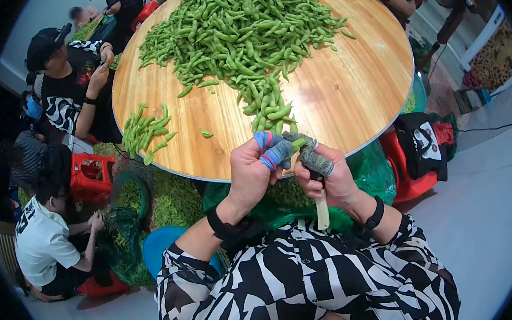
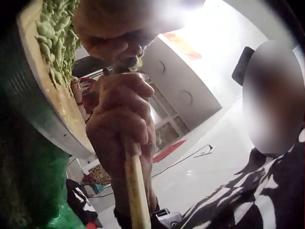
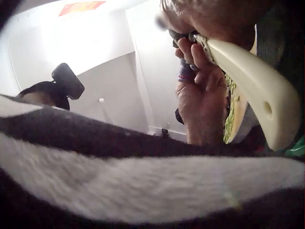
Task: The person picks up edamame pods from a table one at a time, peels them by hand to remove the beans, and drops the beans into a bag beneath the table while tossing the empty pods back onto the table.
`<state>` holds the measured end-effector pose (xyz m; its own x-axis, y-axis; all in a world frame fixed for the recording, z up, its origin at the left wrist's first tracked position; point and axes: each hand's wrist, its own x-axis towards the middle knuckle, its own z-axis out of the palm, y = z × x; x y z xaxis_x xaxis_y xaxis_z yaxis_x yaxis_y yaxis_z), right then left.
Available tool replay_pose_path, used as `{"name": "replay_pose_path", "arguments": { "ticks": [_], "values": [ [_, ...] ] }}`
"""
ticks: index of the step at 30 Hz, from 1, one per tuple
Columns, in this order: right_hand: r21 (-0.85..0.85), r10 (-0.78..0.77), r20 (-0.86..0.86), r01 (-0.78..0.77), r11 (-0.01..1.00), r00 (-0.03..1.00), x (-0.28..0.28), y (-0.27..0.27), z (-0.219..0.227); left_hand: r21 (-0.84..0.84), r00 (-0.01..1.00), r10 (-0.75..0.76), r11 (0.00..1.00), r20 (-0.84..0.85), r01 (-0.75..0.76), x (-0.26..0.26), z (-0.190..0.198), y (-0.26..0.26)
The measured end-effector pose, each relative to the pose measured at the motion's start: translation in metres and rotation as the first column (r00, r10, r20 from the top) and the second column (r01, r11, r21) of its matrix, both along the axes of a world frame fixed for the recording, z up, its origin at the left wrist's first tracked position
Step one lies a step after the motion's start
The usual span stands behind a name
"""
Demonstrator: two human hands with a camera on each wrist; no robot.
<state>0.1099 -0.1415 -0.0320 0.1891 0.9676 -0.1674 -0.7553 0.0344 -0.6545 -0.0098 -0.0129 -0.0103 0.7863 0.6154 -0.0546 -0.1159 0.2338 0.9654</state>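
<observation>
At the table's near edge my hands meet over a green soybean pod [image 1: 298, 144]. My left hand [image 1: 255, 167] pinches the pod with fingertips wrapped in blue and grey cloth covers. Curled around a cream-handled tool [image 1: 322, 212] is my right hand [image 1: 337, 180], its thumb and forefinger in grey knit covers beside the pod. The smooth handle [image 3: 259, 88] has a hole near its end in the right wrist view and points down toward my body; its working end is hidden by the fingers. A large heap of pods [image 1: 240, 35] covers the far table, trailing toward my hands.
The round wooden table [image 1: 360, 103] bears a small pod pile [image 1: 145, 129] at left. Green plastic [image 1: 374, 172] hangs below its edge. Red stools [image 1: 90, 176], a blue basin [image 1: 161, 249] and other seated people [image 1: 49, 242] surround it. A bag [image 1: 421, 147] lies at right.
</observation>
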Motion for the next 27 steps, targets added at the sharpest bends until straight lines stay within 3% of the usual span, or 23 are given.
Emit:
{"name": "replay_pose_path", "arguments": {
  "ticks": [3,6,7,9,10,15,19,23,26,27],
  "values": [
    [-0.086,-0.046,0.368,0.083,0.993,0.929,0.008,-0.005,-0.007,0.149,0.996,-0.020,0.988,-0.087,0.033,-0.003,-0.002,-0.003],
    [0.148,-0.300,0.724,0.285,0.947,0.621,0.004,0.000,-0.011,0.284,0.992,-0.050,0.956,-0.116,0.081,-0.005,-0.008,-0.013],
    [0.094,-0.261,0.778,0.305,0.948,0.571,0.005,-0.004,-0.002,0.326,0.989,-0.062,0.940,-0.135,0.104,-0.006,-0.008,-0.014],
    [0.169,-0.278,0.855,0.273,0.947,0.437,0.010,-0.008,0.001,0.333,0.981,-0.089,0.932,-0.171,0.142,-0.008,-0.004,-0.016],
    [0.203,-0.288,0.884,0.252,0.946,0.368,0.012,-0.009,0.001,0.309,0.979,-0.100,0.939,-0.179,0.152,-0.008,-0.003,-0.017],
    [0.209,-0.246,0.940,0.173,0.962,0.234,0.023,-0.014,-0.014,0.176,0.963,-0.191,0.958,-0.192,0.225,-0.014,-0.007,-0.021],
    [0.170,-0.185,0.979,0.156,0.973,0.086,0.028,-0.020,-0.016,0.186,0.957,-0.197,0.953,-0.212,0.238,-0.016,-0.013,-0.023],
    [0.261,-0.320,0.937,0.330,0.907,0.140,0.021,-0.025,-0.007,0.151,0.976,-0.115,0.978,-0.183,0.143,-0.016,-0.015,-0.016],
    [0.378,-0.389,0.919,0.133,0.916,0.069,0.017,-0.027,0.001,0.214,0.986,-0.090,0.970,-0.138,0.118,-0.015,-0.020,-0.016],
    [0.270,-0.284,0.950,0.118,0.956,0.129,0.014,-0.026,0.004,0.247,0.991,-0.090,0.963,-0.097,0.112,-0.014,-0.025,-0.019]
  ]
}}
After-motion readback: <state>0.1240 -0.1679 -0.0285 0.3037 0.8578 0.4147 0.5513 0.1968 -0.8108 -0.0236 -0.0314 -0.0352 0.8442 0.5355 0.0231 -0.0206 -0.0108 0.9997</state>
